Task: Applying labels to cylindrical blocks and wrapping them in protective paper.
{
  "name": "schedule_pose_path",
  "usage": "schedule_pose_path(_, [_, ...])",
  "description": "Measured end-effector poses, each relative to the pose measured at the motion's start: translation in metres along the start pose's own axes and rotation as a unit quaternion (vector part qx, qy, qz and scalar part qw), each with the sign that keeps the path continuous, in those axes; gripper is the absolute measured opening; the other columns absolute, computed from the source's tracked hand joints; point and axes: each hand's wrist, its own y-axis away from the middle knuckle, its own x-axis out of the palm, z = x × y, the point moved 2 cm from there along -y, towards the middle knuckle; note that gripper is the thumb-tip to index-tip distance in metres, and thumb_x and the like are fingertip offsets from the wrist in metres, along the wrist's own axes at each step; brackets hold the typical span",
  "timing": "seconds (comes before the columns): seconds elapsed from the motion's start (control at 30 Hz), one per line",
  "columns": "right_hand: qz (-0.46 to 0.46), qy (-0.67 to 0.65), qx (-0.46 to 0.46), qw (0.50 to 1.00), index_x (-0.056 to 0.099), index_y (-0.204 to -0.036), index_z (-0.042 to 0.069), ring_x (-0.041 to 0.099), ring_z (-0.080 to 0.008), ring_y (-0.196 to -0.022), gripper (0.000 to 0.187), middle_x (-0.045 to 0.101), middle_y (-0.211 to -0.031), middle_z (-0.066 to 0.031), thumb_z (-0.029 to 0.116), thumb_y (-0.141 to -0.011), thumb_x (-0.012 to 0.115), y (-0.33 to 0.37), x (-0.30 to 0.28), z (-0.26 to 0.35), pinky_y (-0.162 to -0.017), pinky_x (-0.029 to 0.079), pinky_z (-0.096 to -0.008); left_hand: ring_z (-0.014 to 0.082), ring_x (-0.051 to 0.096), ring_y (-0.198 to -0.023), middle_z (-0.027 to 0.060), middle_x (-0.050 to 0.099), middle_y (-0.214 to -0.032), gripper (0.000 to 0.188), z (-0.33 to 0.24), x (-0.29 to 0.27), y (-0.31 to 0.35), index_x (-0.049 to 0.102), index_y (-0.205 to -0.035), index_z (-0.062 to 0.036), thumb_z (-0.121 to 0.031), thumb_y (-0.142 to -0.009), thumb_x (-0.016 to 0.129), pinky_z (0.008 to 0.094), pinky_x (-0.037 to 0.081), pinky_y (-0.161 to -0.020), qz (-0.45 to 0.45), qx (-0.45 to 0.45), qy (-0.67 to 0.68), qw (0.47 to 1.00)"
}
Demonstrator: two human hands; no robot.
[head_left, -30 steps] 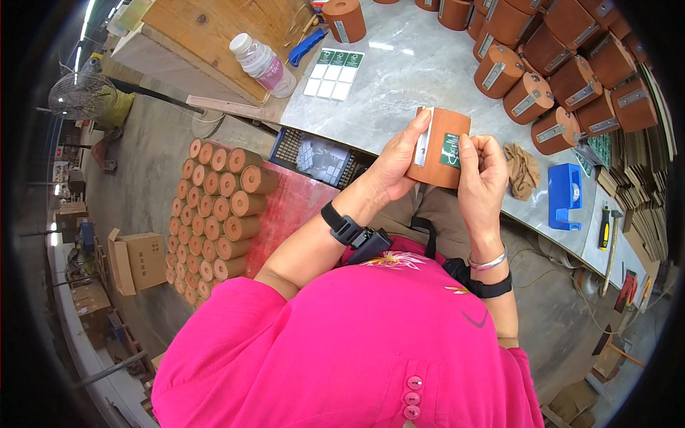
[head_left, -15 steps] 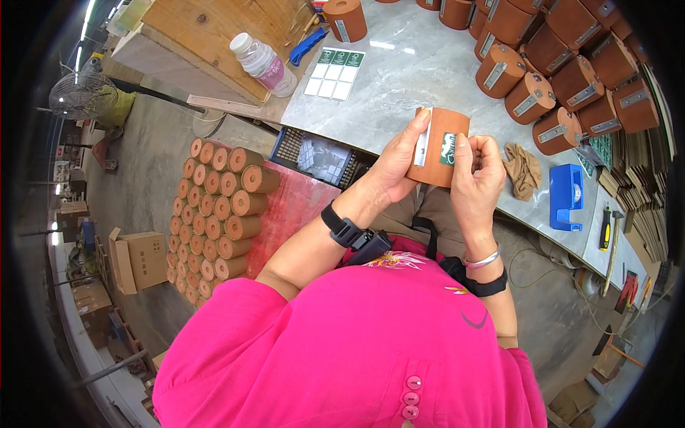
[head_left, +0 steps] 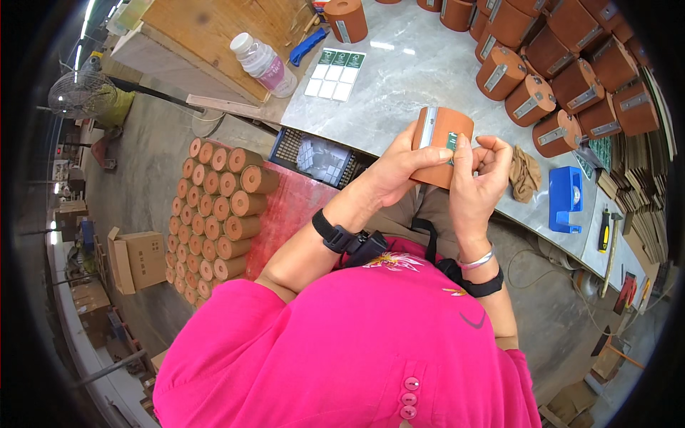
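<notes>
Both hands grip a brown cylinder (head_left: pixel 441 145) above the table's (head_left: pixel 407 85) near edge: left hand (head_left: pixel 399 167) wraps its side, right hand (head_left: pixel 477 178) presses a green label. Bare table lies beyond; more cylinders (head_left: pixel 564 78) crowd the right edge.

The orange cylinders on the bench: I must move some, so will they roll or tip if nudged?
Upright ones on the bench, like this orange cylinder, look squat, so probably stable. The cylinders lying stacked would likely roll if freed. The left hand wraps one easily, suggesting lightness.
</notes>
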Motion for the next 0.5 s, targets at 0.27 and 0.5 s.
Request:
schedule_pose_path(0.27, [0.045, 0.037, 0.004, 0.998, 0.059, -0.101, -0.002, 0.051, -0.0055, -0.065, 0.021, 0.061, -0.076, -0.0029, 0.016, -0.092, 0.067, -0.037, -0.023, -0.011, -0.061, 0.043, -0.0218, 0.0226, 0.061, -0.110, 0.0121, 0.058, -0.121, 0.062, 0.010, -0.011, 0.004, 0.041, -0.137, -0.0012, -0.029, -0.088, 0.064, 0.0408, 0.054, -0.092, 0.069, -0.143, 0.179, 0.971])
schedule_pose_path(0.5, [0.289, 0.185, 0.003, 0.939, 0.069, -0.090, -0.003, 0.064, -0.0149, -0.065, 0.039, 0.068, -0.074, -0.0122, 0.033, -0.078, 0.079, -0.043, -0.023, 0.020, -0.062, 0.052, -0.0311, 0.0256, 0.062, -0.111, 0.0146, 0.058, -0.123, 0.076, 0.014, -0.005, 0.012, 0.033, -0.142, -0.0010, -0.035, -0.085, 0.071, 0.0400, 0.053, -0.094, 0.119, -0.156, 0.055, 0.979])
